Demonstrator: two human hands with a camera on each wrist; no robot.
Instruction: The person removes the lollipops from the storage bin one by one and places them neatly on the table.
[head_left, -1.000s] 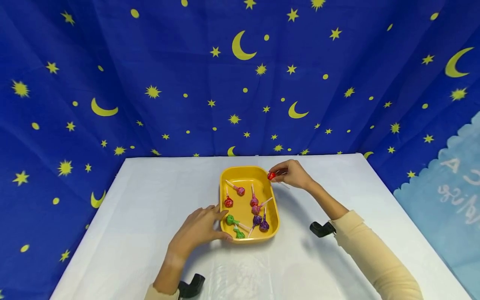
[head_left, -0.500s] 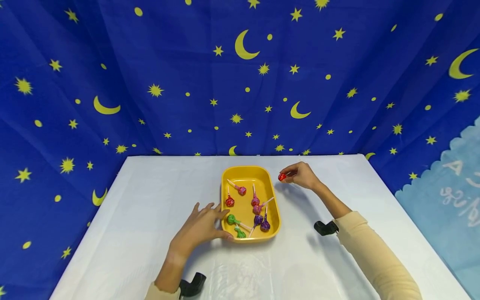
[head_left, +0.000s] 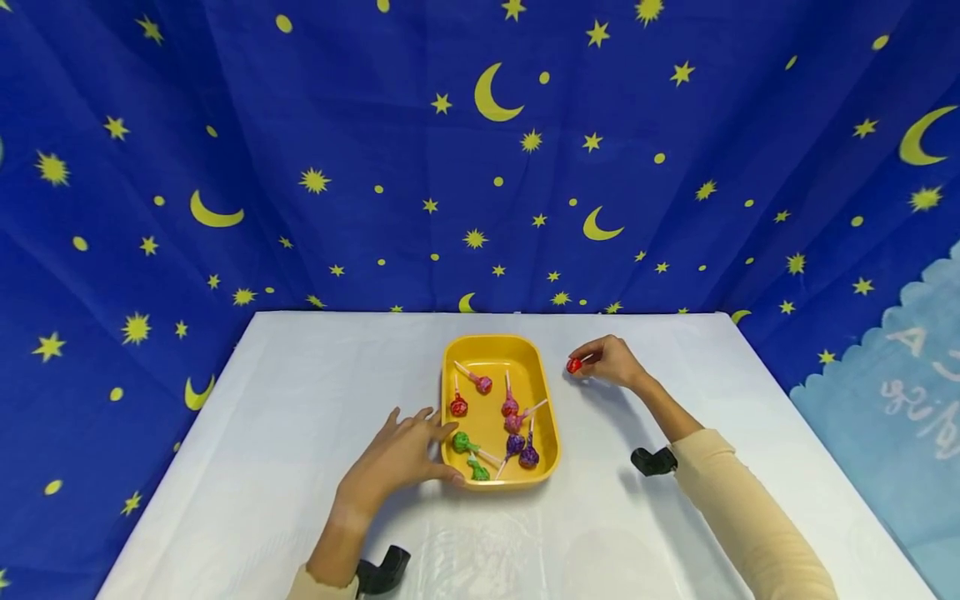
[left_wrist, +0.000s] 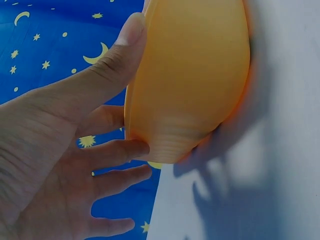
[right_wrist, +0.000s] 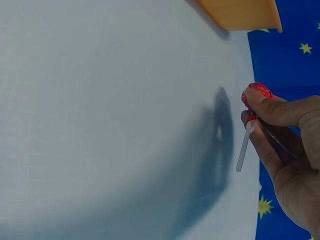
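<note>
A yellow tray (head_left: 491, 338) stands on the white table with several wrapped lollipops in it. My left hand (head_left: 397, 457) holds the tray's near left corner, thumb at the near rim and index finger over the left rim; other fingers are spread along the outer wall (left_wrist: 190, 80). To the right of the tray, over the table, my right hand (head_left: 611, 362) pinches a red lollipop (head_left: 574, 365) by its wrapped head between thumb and fingers. Its white stick (right_wrist: 243, 150) points down in the right wrist view. Inside the tray lie green (head_left: 461, 442), purple (head_left: 528, 455), pink (head_left: 510, 406) and red lollipops (head_left: 459, 406).
The white table (head_left: 322, 367) extends on all sides of the tray. Behind it hangs a blue cloth (head_left: 390, 108) with yellow moons and stars. A light blue panel with white lettering (head_left: 911, 400) is at the right. Black wrist mounts (head_left: 384, 570) sit on both forearms.
My right hand has carried the red lollipop from the tray's right rim out to the right and slightly lower over the table. The left hand stays at the tray.
</note>
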